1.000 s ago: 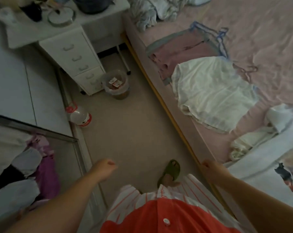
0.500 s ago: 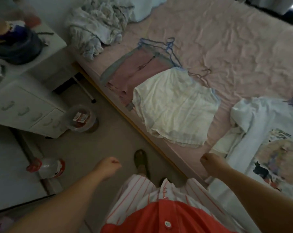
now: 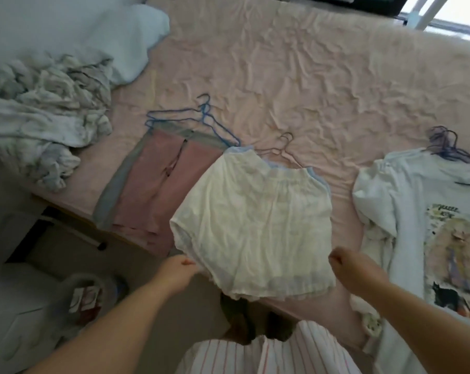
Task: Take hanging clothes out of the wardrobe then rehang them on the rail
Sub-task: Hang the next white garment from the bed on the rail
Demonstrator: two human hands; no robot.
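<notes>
White shorts (image 3: 255,217) between both curled hands.

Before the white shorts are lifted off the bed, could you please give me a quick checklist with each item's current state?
1. Left hand at the lower left hem of the cream-white gathered shorts: ok.
2. Right hand at the lower right hem: ok.
3. Either hand actually gripping fabric: cannot tell.
4. Thin wire hanger at the shorts' waistband: ok.
5. Shorts clear of the pink trousers: not ok, they overlap.
6. Shorts clear of the white printed T-shirt: ok.
</notes>
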